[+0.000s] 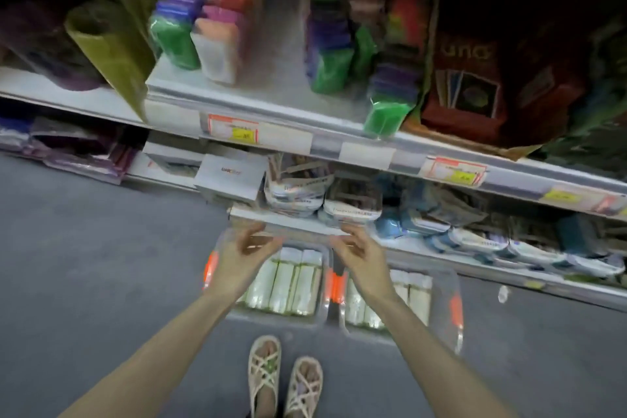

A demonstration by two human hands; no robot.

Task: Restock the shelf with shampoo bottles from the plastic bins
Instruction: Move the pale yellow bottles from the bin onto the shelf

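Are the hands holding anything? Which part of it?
Nothing, it seems. The left hand and right hand hover empty, fingers loosely curled, above the bins of pale bottles.

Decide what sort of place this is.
Probably a shop aisle: white metal shelves of packaged goods, red-and-yellow price labels on their edges, clear plastic bins of pale bottles on the grey floor.

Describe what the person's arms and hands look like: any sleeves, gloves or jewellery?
The left forearm and right forearm are bare to the frame edge; no sleeve shows. The left hand and right hand are ungloved, with no watch, bracelet or ring visible, though blur could hide a thin ring.
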